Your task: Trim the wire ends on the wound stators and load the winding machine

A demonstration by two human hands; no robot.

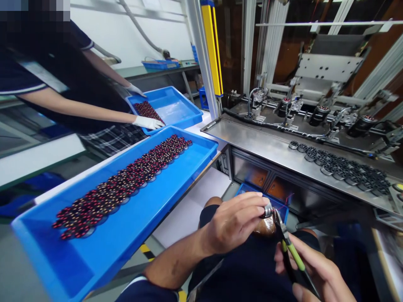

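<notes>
My left hand is closed around a small round metal part, held out at the fingertips above my lap. A pair of pliers with green and black handles is gripped in my right hand. The jaws of the pliers meet the right side of the part, or come very close to it; I cannot tell which. Beneath the hands, a blue bin is partly hidden. A clear plastic bag shows just below the part.
A long blue tray at left holds rows of round parts with red and gold dots. A co-worker's gloved hands touch a second blue tray. Dark round parts line the metal ledge before a machine.
</notes>
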